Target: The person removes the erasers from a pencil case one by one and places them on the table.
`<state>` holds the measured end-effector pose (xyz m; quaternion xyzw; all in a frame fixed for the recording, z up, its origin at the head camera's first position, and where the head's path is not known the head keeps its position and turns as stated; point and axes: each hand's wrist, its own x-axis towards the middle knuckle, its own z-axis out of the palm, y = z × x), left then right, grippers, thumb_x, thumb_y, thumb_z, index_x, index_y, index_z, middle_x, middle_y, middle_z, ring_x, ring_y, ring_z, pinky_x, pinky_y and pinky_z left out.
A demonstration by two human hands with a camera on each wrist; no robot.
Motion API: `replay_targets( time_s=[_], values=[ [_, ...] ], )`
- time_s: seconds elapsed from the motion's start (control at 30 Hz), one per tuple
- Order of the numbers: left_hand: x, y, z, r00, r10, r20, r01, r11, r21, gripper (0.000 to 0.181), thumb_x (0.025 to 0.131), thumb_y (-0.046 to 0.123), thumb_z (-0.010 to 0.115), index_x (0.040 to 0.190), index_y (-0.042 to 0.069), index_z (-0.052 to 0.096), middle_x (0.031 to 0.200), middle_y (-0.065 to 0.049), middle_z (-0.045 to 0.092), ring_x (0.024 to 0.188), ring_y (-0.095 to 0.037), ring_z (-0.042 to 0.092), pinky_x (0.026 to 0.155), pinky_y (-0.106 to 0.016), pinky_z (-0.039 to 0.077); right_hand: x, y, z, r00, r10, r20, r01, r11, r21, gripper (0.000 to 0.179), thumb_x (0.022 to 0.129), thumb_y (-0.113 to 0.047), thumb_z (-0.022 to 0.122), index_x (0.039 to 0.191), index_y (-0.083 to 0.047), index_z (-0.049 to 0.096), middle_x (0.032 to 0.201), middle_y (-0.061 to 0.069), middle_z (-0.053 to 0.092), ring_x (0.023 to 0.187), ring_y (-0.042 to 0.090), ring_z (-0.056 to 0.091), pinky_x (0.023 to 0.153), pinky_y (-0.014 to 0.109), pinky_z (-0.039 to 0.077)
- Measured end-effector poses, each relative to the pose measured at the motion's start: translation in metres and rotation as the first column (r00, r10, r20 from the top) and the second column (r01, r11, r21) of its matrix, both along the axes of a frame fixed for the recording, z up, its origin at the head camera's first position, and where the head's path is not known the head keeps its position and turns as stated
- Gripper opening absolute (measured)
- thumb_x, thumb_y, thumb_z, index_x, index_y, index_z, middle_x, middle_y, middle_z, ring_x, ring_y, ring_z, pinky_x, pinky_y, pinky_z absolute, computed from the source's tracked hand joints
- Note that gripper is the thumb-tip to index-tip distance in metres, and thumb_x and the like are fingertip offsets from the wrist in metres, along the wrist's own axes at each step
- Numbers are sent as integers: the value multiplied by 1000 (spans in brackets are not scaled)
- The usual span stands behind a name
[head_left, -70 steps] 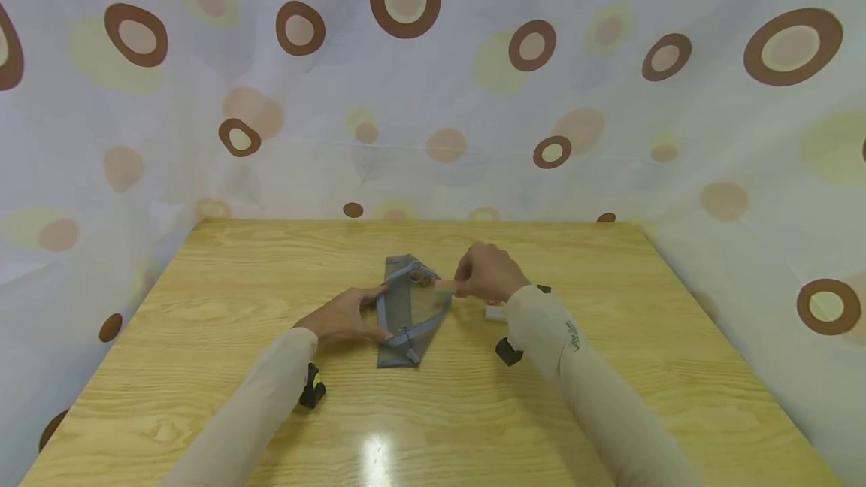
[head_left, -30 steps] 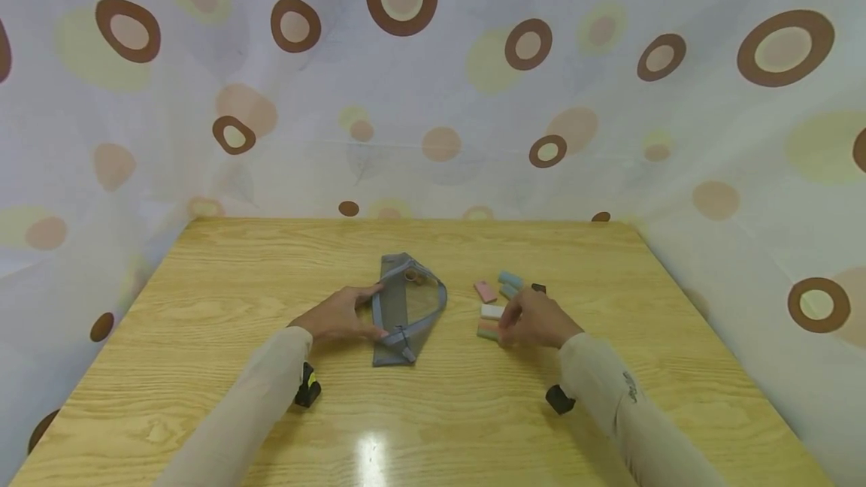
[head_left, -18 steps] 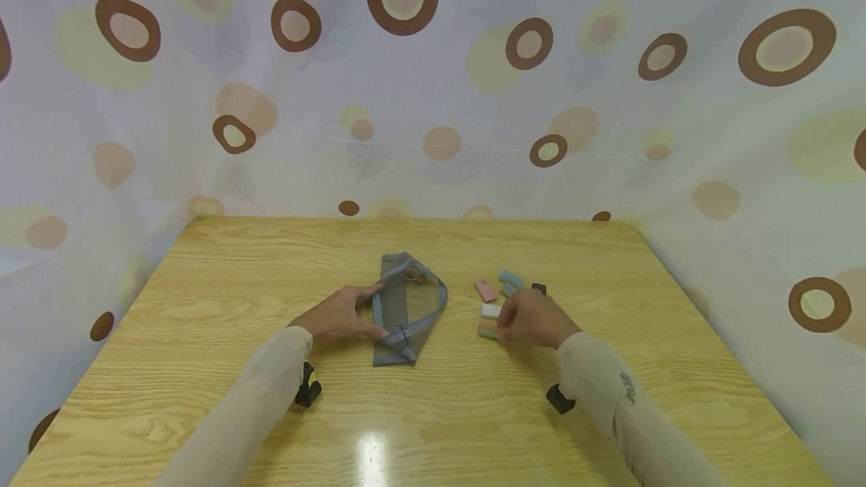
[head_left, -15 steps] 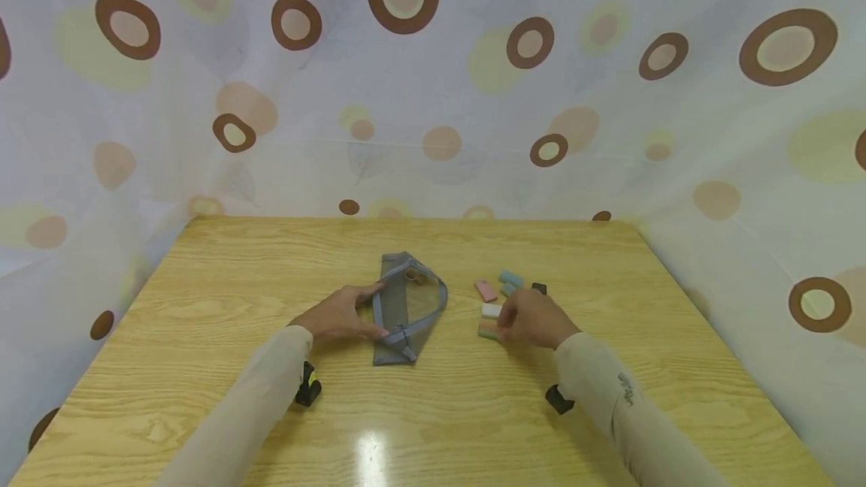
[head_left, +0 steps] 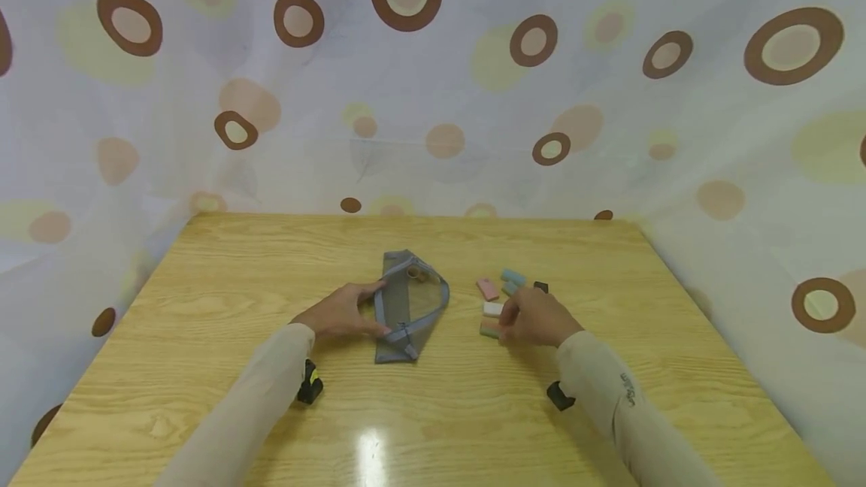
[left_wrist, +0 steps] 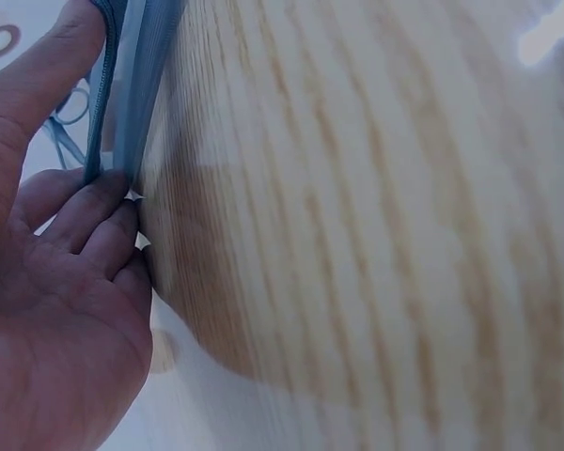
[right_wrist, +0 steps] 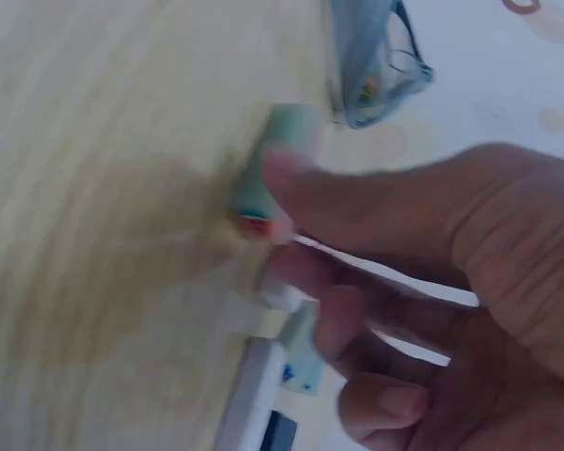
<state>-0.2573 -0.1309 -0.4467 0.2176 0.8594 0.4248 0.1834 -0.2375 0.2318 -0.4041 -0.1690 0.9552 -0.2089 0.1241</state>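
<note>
My left hand (head_left: 341,313) holds the mouth of a grey-blue mesh zip pouch (head_left: 389,352) spread, thumb at the near rim and fingers at the far rim. In the left wrist view, fingertips and thumb sit on the zip edge of the pouch (left_wrist: 146,75). A small round brown thing (head_left: 413,273) shows inside it. To the right, thumb and fingertips of my right hand (head_left: 539,318) pinch a small green and orange eraser-like block (head_left: 489,329) low on the table. The right wrist view has this block (right_wrist: 287,132) under the thumb.
Beside the right hand lie a white block (head_left: 493,310), a pink block (head_left: 487,289) and two blue-green blocks (head_left: 513,276), all small. Black wrist cameras (head_left: 310,383) stick out near both wrists. A spotted curtain (head_left: 446,96) rises behind the wooden table (head_left: 433,419).
My right hand has moved right from the pouch's mouth, where it held an orange and green block, and now pinches such a block beside the white one. The left hand keeps its place.
</note>
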Motion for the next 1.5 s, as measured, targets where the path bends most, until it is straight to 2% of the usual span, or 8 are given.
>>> replay_targets(
  time_s=[0.17, 0.33, 0.57, 0.73, 1.0, 1.23, 1.37, 1.5],
  values=[
    [1, -2, 1, 1000, 2, 2, -2, 1000, -9, 100, 83, 33, 86, 159, 2, 29, 161, -24, 27, 149, -40, 27, 119, -52, 30, -10, -10, 17, 999, 7, -37, -11, 994, -106, 13, 87, -13, 81, 97, -5, 79, 99, 3, 74, 110, 34, 65, 92, 50, 55],
    [2, -2, 0, 1000, 4, 3, -4, 1000, 1, 99, 83, 32, 86, 158, 2, 29, 160, -25, 28, 148, -40, 28, 119, -52, 30, -22, -46, 28, 998, -23, -64, 11, 983, -186, 16, 93, -14, 76, 104, -3, 78, 99, 4, 75, 87, 22, 69, 81, 46, 58],
    [2, 0, -3, 1000, 7, -9, -7, 1000, -20, 99, 83, 33, 86, 158, 3, 30, 159, -24, 31, 147, -38, 31, 118, -51, 32, -36, -97, 9, 998, -16, -53, 6, 983, -183, 15, 93, -9, 74, 105, -3, 79, 99, 5, 76, 95, 25, 71, 85, 44, 59],
    [0, 1, -3, 1000, 13, -6, -13, 1000, -20, 100, 81, 32, 87, 158, 3, 30, 160, -22, 31, 148, -36, 31, 119, -49, 31, -43, -116, -5, 994, -76, -78, 63, 986, -154, 13, 92, -9, 74, 102, -4, 80, 102, 8, 76, 94, 28, 72, 83, 42, 60],
    [-2, 2, -2, 1000, 7, -16, -7, 1000, -30, 102, 79, 29, 89, 158, 2, 31, 160, -22, 31, 148, -36, 30, 119, -49, 30, -49, -126, -18, 970, -191, -152, 175, 978, -113, 15, 89, -12, 76, 103, -7, 80, 105, 9, 76, 97, 31, 72, 83, 45, 60],
    [-3, 4, -2, 999, 5, -37, -6, 999, -41, 102, 78, 29, 90, 157, 2, 33, 159, -21, 35, 147, -36, 33, 119, -48, 31, -52, -130, -29, 930, -261, -259, 233, 963, -133, 8, 90, -14, 77, 91, -8, 81, 89, 7, 76, 72, 24, 68, 60, 39, 57],
    [-2, 4, -1, 999, 14, -34, -16, 999, -51, 100, 79, 29, 90, 157, 3, 33, 159, -21, 35, 147, -36, 33, 119, -49, 31, -53, -133, -31, 922, -283, -263, 260, 958, -117, 10, 89, -17, 78, 84, -9, 80, 79, 5, 73, 63, 21, 62, 54, 37, 51],
    [-3, 3, -2, 999, 17, -36, -19, 998, -64, 101, 79, 30, 90, 158, 4, 33, 159, -21, 34, 147, -37, 33, 119, -50, 31, -54, -135, -33, 923, -286, -257, 264, 958, -115, 11, 89, -19, 79, 89, -9, 81, 85, 6, 75, 69, 23, 67, 59, 40, 56]
  ],
)
